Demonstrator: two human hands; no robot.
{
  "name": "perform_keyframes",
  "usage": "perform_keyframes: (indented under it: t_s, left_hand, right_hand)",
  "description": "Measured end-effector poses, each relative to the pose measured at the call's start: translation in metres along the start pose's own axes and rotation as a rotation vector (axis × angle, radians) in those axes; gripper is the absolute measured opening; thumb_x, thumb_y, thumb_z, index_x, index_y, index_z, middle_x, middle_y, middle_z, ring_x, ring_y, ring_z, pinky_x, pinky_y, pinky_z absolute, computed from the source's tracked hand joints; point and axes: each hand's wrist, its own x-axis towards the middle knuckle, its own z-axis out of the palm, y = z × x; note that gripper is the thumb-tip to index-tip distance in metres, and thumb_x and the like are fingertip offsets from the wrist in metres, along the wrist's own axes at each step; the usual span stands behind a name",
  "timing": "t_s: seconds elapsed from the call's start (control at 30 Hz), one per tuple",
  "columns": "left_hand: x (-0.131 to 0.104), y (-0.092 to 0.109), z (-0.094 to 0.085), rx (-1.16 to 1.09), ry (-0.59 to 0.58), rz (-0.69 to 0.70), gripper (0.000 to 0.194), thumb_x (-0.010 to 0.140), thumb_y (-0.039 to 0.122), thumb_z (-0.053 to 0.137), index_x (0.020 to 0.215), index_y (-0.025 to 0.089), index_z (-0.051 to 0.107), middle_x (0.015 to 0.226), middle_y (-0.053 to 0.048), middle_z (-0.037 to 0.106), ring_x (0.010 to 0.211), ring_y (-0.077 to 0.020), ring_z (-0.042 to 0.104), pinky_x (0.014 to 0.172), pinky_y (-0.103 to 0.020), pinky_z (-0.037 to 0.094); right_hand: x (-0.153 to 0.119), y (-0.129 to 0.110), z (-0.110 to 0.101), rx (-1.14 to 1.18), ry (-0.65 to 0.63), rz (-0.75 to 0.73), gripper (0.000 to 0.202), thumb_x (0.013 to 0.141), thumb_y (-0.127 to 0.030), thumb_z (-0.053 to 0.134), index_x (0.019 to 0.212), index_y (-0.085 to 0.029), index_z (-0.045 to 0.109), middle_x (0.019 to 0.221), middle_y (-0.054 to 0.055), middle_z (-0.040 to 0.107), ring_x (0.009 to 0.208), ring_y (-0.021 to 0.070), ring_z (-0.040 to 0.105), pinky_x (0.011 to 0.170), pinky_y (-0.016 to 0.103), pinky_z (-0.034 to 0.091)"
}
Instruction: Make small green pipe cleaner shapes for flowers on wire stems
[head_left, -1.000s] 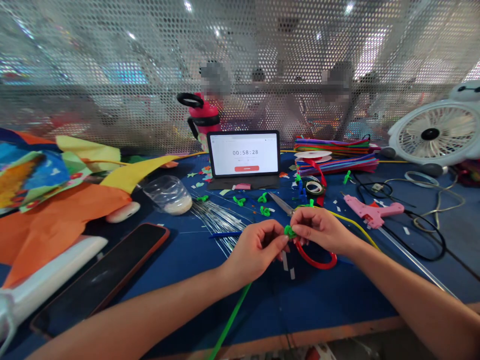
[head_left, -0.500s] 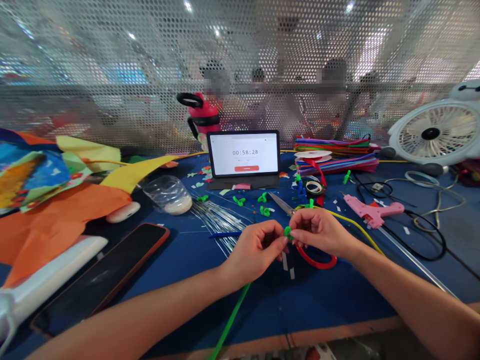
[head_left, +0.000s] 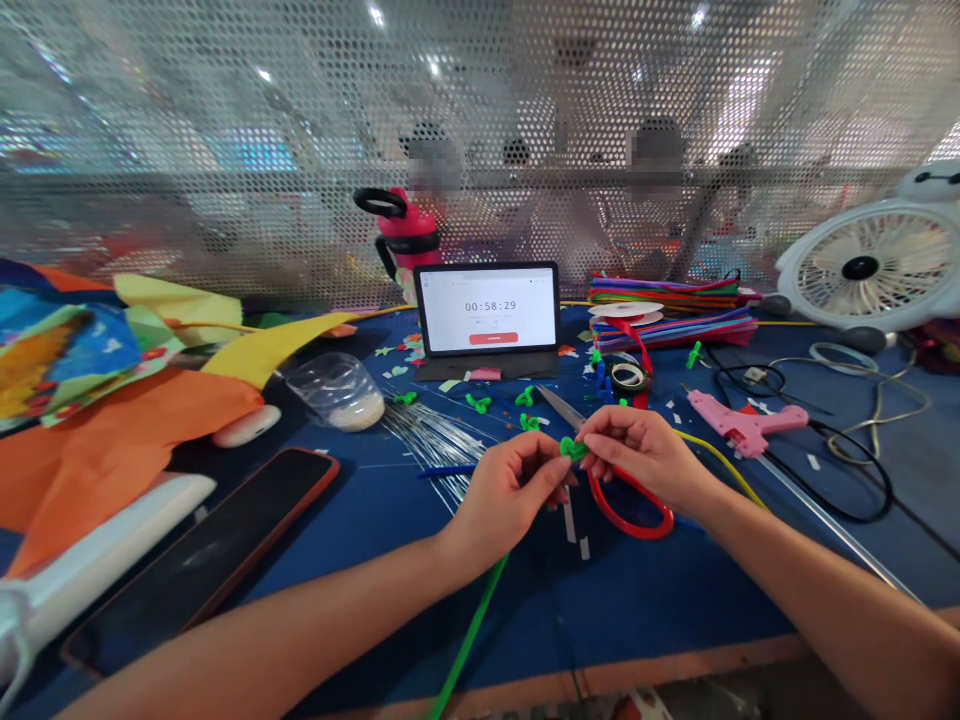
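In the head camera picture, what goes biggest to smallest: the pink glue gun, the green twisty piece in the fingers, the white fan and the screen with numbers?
Largest to smallest, as they look here:
1. White fan
2. Screen with numbers
3. Pink glue gun
4. Green twisty piece

A blue-topped table (head_left: pixel 600 615) carries a propped-up tablet (head_left: pixel 487 310) near its back edge, a clear plastic container (head_left: pixel 330 385) beside thin silvery strands (head_left: pixel 442 440), small green twists (head_left: pixel 478 403), red-handled scissors (head_left: pixel 636 528), a pink glue gun (head_left: pixel 750 422) (black cord (head_left: pixel 890 490) looped alongside), and a dark phone (head_left: pixel 217 535) at left.
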Motion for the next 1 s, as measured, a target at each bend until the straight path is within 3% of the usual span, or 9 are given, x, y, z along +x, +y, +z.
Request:
perform_keyframes:
  t_s: [0.27, 0.47, 0.63, 1.0]
  left_hand:
    - [0.000, -0.001, 0.002, -0.090, 0.001, -0.023, 0.017, 0.079, 0.031, 0.062, 0.080, 0.014, 0.059, 0.069, 0.000, 0.060, 0.062, -0.0107, 0.058, 0.059, -0.022, 0.049]
    - [0.002, 0.003, -0.002, 0.060, -0.060, 0.015, 0.020, 0.082, 0.033, 0.056, 0.081, 0.014, 0.063, 0.072, -0.002, 0.063, 0.066, -0.0124, 0.059, 0.059, -0.021, 0.046]
    - [0.002, 0.004, -0.008, 0.346, 0.026, 0.159, 0.018, 0.083, 0.032, 0.056, 0.083, 0.016, 0.064, 0.070, -0.002, 0.064, 0.062, -0.0119, 0.057, 0.055, -0.020, 0.043]
    - [0.001, 0.002, -0.007, 0.358, 0.029, 0.149, 0.016, 0.082, 0.029, 0.056, 0.077, 0.015, 0.059, 0.062, -0.001, 0.063, 0.056, -0.0121, 0.060, 0.053, -0.020, 0.046]
  right_hand:
    - [0.000, 0.006, 0.002, -0.065, 0.038, -0.041, 0.015, 0.076, -0.028, 0.067, 0.083, -0.016, 0.060, 0.070, -0.001, 0.061, 0.060, 0.0086, 0.059, 0.058, 0.019, 0.049]
    - [-0.002, 0.003, 0.003, -0.151, 0.024, -0.020, 0.012, 0.076, -0.026, 0.065, 0.077, -0.016, 0.058, 0.064, -0.001, 0.059, 0.056, 0.0086, 0.056, 0.053, 0.019, 0.046]
    - [-0.003, 0.000, 0.004, -0.238, -0.026, -0.014, 0.006, 0.077, -0.021, 0.062, 0.075, -0.016, 0.058, 0.064, -0.001, 0.059, 0.057, 0.0092, 0.056, 0.053, 0.019, 0.044]
    - [-0.004, 0.002, 0.011, -0.232, 0.010, 0.009, 0.010, 0.075, -0.022, 0.064, 0.073, -0.016, 0.056, 0.064, -0.001, 0.058, 0.056, 0.0094, 0.055, 0.053, 0.020, 0.044]
